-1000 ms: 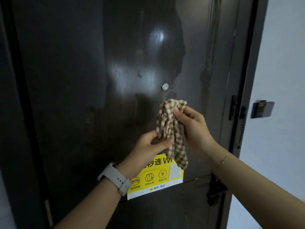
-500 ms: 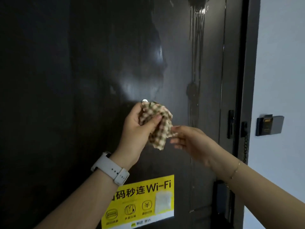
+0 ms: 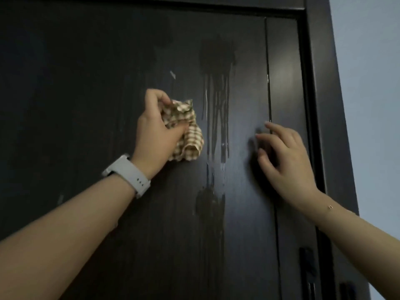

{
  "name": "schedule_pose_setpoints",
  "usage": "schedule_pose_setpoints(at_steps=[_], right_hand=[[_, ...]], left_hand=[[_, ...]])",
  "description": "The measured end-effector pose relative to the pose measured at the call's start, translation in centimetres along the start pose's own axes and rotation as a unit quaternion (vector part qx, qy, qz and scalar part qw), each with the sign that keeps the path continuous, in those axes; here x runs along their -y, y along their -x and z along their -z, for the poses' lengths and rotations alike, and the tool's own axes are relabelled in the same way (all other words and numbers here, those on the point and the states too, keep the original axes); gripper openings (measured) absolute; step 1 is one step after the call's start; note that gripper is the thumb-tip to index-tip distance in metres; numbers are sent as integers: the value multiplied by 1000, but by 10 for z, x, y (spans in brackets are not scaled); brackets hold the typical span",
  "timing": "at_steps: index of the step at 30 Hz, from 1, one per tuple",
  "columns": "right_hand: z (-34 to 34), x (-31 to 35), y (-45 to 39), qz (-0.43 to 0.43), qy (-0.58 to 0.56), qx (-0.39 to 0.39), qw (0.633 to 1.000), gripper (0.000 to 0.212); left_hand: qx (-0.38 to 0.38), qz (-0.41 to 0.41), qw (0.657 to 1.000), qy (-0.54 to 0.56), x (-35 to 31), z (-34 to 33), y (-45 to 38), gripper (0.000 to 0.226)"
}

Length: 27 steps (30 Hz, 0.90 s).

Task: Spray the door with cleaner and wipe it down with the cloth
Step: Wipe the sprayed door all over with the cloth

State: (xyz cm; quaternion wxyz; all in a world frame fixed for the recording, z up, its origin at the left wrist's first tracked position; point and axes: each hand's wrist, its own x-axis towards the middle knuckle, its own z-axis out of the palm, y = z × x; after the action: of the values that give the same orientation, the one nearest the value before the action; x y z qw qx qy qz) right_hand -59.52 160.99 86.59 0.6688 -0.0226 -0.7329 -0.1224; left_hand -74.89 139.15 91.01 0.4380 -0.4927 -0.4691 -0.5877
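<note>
The dark door (image 3: 86,83) fills the view. A wet patch of cleaner (image 3: 216,53) sits high on it, with streaks running down to a second dark patch lower down. My left hand (image 3: 154,133) grips a bunched brown-and-cream checked cloth (image 3: 189,135) against the door, just left of the streaks. My right hand (image 3: 283,161) is raised near the door to the right of the streaks, fingers loosely spread and holding nothing. No spray bottle is in view.
The dark door frame (image 3: 320,105) runs down the right side, with a pale wall (image 3: 368,83) beyond it. A dark latch fitting (image 3: 306,263) shows at the door's lower right edge.
The cloth passed fully into my left hand and rose up the door toward the streaks. My right hand let go and moved off to the right. The view tilted upward.
</note>
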Motion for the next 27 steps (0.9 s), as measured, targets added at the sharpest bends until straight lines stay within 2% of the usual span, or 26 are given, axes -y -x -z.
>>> schedule_pose_setpoints(at_steps=[3, 5, 8, 12, 13, 14, 17, 20, 24, 25, 27], right_hand=[[-18, -17, -16, 3, 45, -16, 999, 41], [-29, -20, -17, -4, 53, -25, 998, 48], [-36, -20, -16, -12, 68, -37, 997, 51], [-36, -18, -16, -10, 89, -38, 995, 50], [-36, -17, -16, -10, 91, -39, 995, 50], [-36, -16, -16, -10, 92, -39, 995, 50], [-36, -17, -16, -11, 93, -41, 995, 49], [-37, -19, -17, -6, 89, -47, 995, 49], [-38, -23, -17, 2, 78, -58, 995, 50], [-38, -24, -17, 4, 76, -60, 995, 50], [-39, -25, -16, 8, 73, -63, 995, 50]], left_hand=[[-2, -66, 990, -121, 7, -7, -38, 17], [13, -106, 979, -176, 13, -8, -55, 11], [42, -147, 968, -200, 17, -8, -58, 11], [107, -203, 940, -253, 22, -17, -16, 50], [108, -224, 930, -270, 28, -19, -7, 54], [103, -246, 923, -278, 36, -20, -4, 51], [60, -290, 923, -245, 53, -23, -17, 24], [37, -294, 923, -246, 44, -29, -43, 14], [1, -260, 923, -284, 15, -41, -76, 19], [-2, -251, 926, -283, 11, -44, -80, 22], [0, -240, 927, -287, 6, -47, -83, 41]])
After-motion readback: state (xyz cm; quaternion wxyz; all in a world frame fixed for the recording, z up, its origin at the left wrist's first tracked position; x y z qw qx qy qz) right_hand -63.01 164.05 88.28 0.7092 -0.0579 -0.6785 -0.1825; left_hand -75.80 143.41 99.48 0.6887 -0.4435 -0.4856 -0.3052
